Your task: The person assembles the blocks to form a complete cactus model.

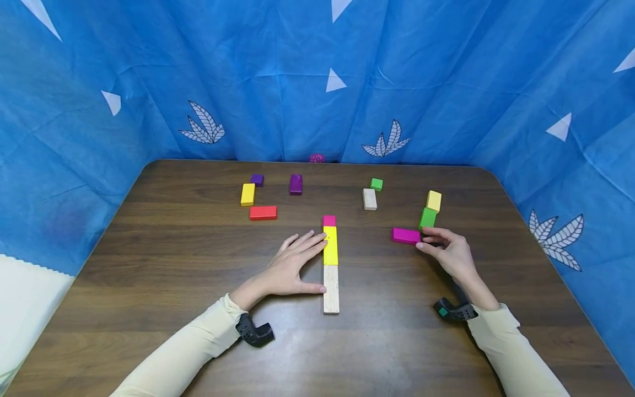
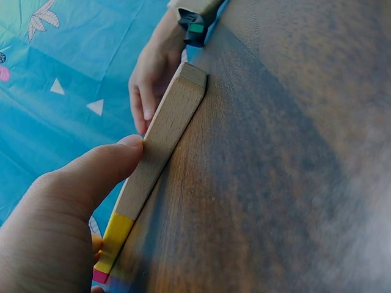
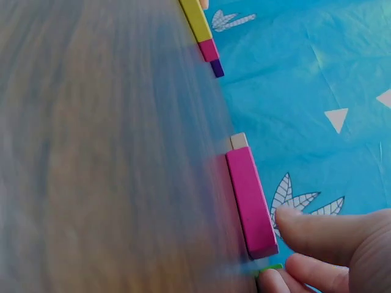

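Note:
A straight row lies mid-table in the head view: a small pink block (image 1: 329,220), a yellow block (image 1: 330,246) and a long pale wooden block (image 1: 331,289), end to end. My left hand (image 1: 292,267) rests along its left side, fingers extended at the yellow block and thumb against the wooden one. To the right, my right hand (image 1: 452,255) is at the right end of a magenta block (image 1: 405,236), thumb and fingers apart. In the right wrist view its thumb (image 3: 293,223) is beside that block, with fingertips by a green block (image 1: 428,218).
Behind the green block sits a pale yellow block (image 1: 434,200). A white block (image 1: 369,199) and a small green block (image 1: 376,184) lie at back right. At back left are yellow (image 1: 248,194), red (image 1: 263,213) and purple (image 1: 296,184) blocks. Blue curtains surround the wooden table (image 1: 188,242).

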Demonstrator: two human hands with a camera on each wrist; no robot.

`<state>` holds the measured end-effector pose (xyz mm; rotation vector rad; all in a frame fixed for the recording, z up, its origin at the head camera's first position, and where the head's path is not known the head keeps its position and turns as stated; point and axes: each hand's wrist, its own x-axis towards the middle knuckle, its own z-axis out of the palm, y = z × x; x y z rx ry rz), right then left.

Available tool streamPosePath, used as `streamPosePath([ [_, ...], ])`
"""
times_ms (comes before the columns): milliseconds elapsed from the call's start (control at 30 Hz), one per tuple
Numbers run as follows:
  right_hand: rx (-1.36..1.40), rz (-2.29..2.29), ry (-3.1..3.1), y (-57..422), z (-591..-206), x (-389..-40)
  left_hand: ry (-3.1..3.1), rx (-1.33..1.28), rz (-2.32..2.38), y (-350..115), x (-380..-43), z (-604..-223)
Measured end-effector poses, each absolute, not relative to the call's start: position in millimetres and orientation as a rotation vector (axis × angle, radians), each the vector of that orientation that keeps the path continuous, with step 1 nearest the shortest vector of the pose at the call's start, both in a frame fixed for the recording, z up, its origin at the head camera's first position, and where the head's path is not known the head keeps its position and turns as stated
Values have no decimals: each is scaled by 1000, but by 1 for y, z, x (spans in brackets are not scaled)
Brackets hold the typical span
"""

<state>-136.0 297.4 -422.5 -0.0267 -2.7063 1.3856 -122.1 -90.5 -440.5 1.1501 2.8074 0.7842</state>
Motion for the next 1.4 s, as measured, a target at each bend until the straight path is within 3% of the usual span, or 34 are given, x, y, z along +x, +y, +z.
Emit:
streamPosePath([
  [600,102,1046,-2773,291,-429,-143,2813,1144,773,-92,-124,-440],
  [1100,87,1133,-2804,290,-424,-141,2816,1166,768,-91,-123,-441],
  [1400,139,1315,-2845,260,-414,-149,2815,1158,770,-91,-123,-440],
])
